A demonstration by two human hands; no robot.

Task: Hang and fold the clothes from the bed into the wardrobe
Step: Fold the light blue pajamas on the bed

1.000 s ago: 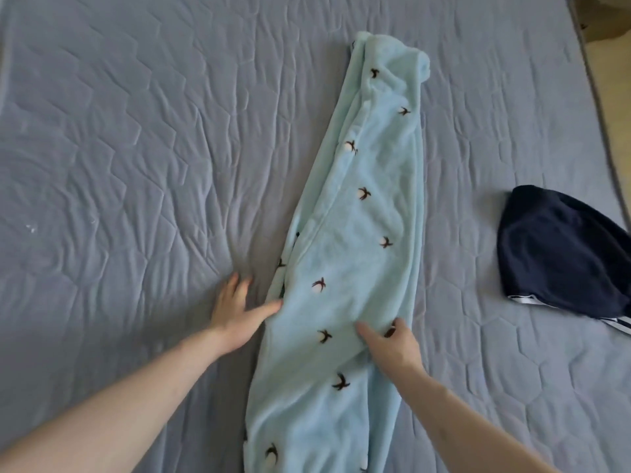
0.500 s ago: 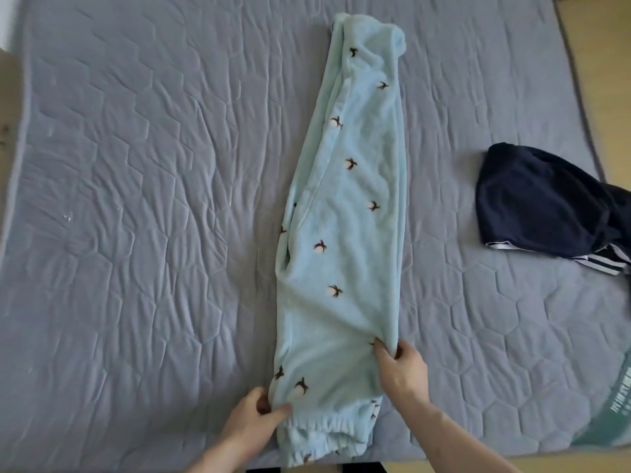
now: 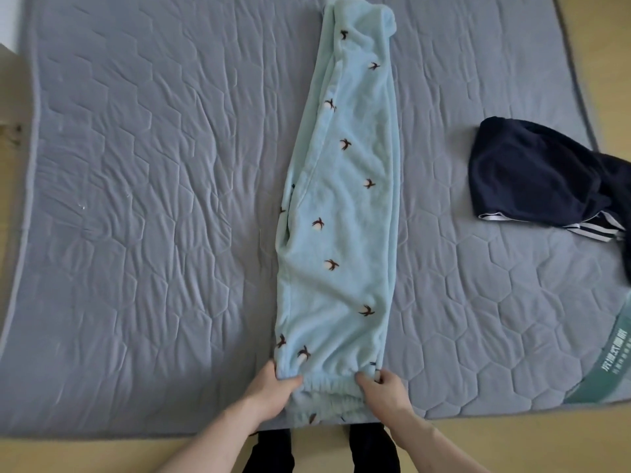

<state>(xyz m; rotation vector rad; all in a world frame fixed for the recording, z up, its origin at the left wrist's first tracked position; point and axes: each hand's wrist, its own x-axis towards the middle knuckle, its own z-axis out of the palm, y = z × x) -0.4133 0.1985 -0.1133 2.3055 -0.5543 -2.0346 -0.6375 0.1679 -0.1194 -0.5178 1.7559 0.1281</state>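
One pair of fluffy light-blue fleece pants (image 3: 341, 206) is laid out long and narrow down the middle of the bed (image 3: 153, 199), folded leg over leg so it reads as one tapered strip, wider toward the near end and rounded off at the far end. The fabric looks plush and soft, dotted with small dark-brown sprigs tipped with pale puffs; I count roughly a dozen showing. The gathered elastic end sits right at the near edge of the bed. Both hands are on that end: the left hand (image 3: 269, 390) pinches the left corner, thumb on top of the fleece and fingers tucked under, and the right hand (image 3: 384, 387) grips the right corner, fingers curled into the bunched fabric. The bed cover is grey quilted stuff stitched in a hexagon pattern, pretty wrinkled on the left half. One more garment, a navy piece (image 3: 532, 172) with white-striped trim, lies crumpled well off to the right near the bed's edge. There's a green label (image 3: 611, 363) at the near right corner with white characters, too blurry for me to read.
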